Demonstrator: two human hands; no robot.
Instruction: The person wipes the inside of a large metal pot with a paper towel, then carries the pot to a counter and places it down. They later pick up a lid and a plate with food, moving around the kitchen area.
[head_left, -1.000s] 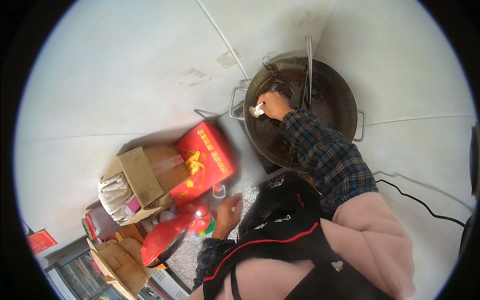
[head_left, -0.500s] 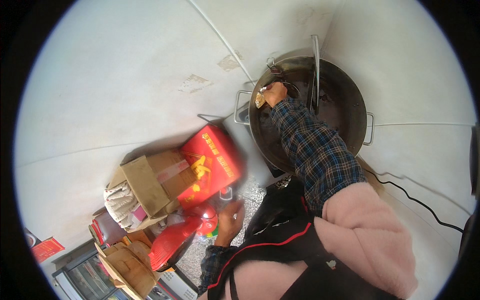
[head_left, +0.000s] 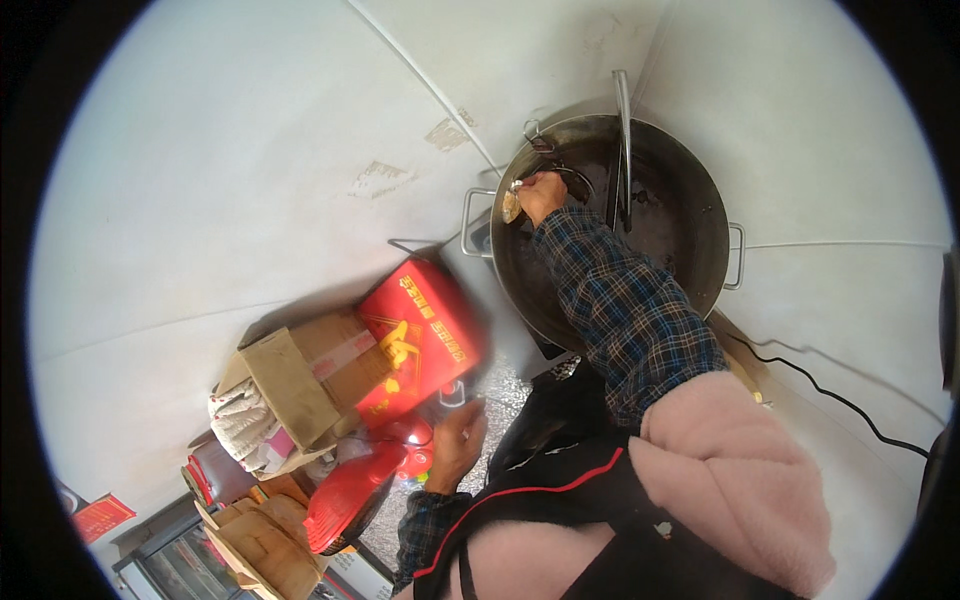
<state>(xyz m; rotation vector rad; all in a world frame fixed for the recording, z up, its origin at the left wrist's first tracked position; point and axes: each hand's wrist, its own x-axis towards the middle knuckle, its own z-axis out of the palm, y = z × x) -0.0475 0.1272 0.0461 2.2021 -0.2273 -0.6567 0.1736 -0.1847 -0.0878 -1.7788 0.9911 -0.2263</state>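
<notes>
My right hand [head_left: 543,198] reaches into a big round metal pot [head_left: 712,180] with dark liquid, near its left wall. Its fingers are closed on a small shiny tan-and-silver piece [head_left: 511,206], whose kind I cannot make out. A long metal handle [head_left: 623,120] stands up out of the pot, right of that hand. Down beside the red box [head_left: 425,330], my left hand [head_left: 458,447] hangs with fingers loosely apart and nothing visible in it. Close to its fingertips is a clear plastic thing with a pale ring [head_left: 452,394].
An open cardboard box [head_left: 290,390] leans against the red box. Red plastic items [head_left: 345,500] and a wooden tub [head_left: 262,540] are at the lower left. White walls [head_left: 250,150] enclose the corner behind the pot. A black cable [head_left: 830,390] runs along the right.
The view has shifted slightly, so the pot appears a little further left. My right hand stays at the pot's left side with the small piece; my left hand has barely moved.
</notes>
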